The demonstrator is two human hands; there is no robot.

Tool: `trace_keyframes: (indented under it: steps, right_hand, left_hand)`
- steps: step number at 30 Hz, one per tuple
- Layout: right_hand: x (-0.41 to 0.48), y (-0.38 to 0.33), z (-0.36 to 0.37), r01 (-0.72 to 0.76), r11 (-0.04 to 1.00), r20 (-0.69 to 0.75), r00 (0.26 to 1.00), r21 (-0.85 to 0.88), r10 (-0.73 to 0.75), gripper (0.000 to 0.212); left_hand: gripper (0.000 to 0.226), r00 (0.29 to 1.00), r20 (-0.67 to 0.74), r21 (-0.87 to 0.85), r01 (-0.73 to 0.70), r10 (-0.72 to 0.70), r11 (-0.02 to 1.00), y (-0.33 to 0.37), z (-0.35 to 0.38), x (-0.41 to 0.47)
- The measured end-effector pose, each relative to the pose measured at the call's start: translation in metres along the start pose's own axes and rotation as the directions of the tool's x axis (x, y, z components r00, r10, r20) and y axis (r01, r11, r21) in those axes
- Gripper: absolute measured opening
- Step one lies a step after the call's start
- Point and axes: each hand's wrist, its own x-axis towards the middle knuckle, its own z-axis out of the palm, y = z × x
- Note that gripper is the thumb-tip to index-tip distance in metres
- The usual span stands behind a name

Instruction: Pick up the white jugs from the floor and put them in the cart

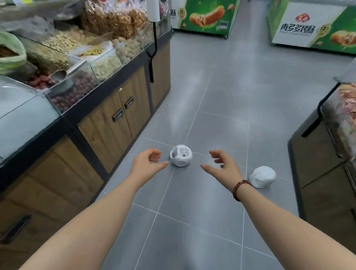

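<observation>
A white jug (181,156) with a label on top and a handle opening stands on the grey tiled floor straight ahead. A second white jug (262,176) sits on the floor to the right, behind my right wrist. My left hand (148,162) reaches out just left of the first jug, fingers curled and apart, its thumb tip close to the jug's side. My right hand (222,164) is stretched out to the right of that jug with a gap between them, fingers spread and empty. No cart is in view.
A wooden counter (115,117) with glass bins of nuts and dried fruit runs along the left. Another display stand (326,152) stands at the right. Green and white chest freezers (206,13) line the far end. The grey floor aisle (222,88) stretches ahead.
</observation>
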Motion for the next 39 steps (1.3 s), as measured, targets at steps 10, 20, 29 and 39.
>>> trace_keyframes:
  steps: [10,20,29,39]
  right_hand:
    - [0.207,0.020,0.009,-0.055,0.998,0.121,0.991,-0.013,0.056,0.051]
    - [0.393,0.039,0.015,-0.154,0.985,0.233,0.958,-0.078,0.168,0.052]
    - [0.497,0.058,0.082,-0.247,0.958,0.302,0.911,-0.143,0.280,0.044]
    - [0.584,0.137,0.162,-0.375,0.896,0.342,0.831,-0.237,0.438,0.045]
  left_hand:
    - [0.036,0.994,-0.040,-0.007,0.103,-0.103,0.995,0.003,0.027,0.184]
    - [0.039,0.964,-0.047,-0.014,0.263,-0.263,0.965,-0.003,0.052,0.346]
    - [0.037,0.930,0.037,-0.010,0.366,-0.365,0.931,-0.071,0.063,0.467]
    - [0.034,0.864,0.104,0.000,0.495,-0.492,0.869,-0.177,0.109,0.558]
